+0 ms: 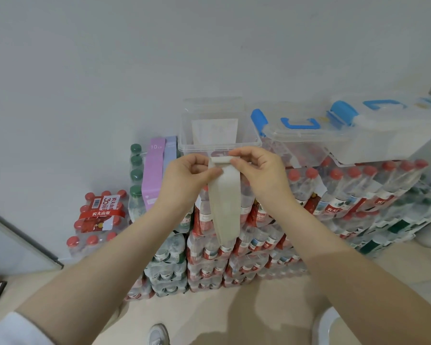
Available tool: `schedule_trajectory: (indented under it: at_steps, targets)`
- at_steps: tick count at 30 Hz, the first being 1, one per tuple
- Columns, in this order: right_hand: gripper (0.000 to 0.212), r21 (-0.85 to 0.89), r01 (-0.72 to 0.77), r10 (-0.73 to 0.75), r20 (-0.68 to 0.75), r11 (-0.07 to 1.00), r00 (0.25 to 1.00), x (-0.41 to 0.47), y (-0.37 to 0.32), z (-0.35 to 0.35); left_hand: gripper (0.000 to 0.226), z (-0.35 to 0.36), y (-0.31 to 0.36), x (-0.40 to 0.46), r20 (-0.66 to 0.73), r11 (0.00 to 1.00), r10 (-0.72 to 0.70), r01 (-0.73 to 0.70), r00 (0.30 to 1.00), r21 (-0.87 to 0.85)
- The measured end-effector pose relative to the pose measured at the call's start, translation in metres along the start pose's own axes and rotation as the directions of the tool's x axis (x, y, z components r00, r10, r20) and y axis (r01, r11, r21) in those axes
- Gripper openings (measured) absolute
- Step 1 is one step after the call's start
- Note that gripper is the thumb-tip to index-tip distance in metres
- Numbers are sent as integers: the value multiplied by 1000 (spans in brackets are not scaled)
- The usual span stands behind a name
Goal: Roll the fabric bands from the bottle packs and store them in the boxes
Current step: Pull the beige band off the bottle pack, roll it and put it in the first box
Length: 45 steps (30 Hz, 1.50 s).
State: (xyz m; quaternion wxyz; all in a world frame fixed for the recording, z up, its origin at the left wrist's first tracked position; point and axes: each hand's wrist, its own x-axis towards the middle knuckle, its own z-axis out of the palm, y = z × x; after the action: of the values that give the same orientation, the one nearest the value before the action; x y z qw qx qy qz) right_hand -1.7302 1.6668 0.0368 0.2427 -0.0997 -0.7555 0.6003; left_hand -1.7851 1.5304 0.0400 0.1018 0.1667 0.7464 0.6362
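one beige fabric band (225, 195) is hanging in the air in front of the stacked bottle packs (246, 235), its top edge turned into a small starting roll. both hands are pinching that roll: left hand (184, 178) fingers (213, 172) at its left end, right hand (256, 170) fingers at its right end, tail dangling free below. risk: roll is barely begun, so a loosened pinch is likely letting it unwind or skew. open clear box (219, 143) is sitting just behind. purple bands (157, 170) are waiting left.
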Motion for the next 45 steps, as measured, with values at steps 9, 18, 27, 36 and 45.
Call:
schedule_trajectory:
  at_steps: [9,18,27,36,45]
  targets:
    - [13,-55,-31,34,58,998,998,23,1,-2,16,-9,2,29,128,995,2,-15,992,100]
    - [14,-174,10,-7,20,985,1000,66,-7,24,19,-34,10,80,254,994,-75,92,964,-55]
    - [11,-337,66,-93,-65,939,993,94,-1,43,11,-38,10,116,248,994,-53,75,967,-80]
    - [11,0,-100,100,124,995,987,113,-2,21,11,-26,15,132,275,994,44,-14,961,-111]
    - [22,11,-67,64,160,998,985,132,-6,-6,17,-9,22,136,297,959,-31,112,954,-260]
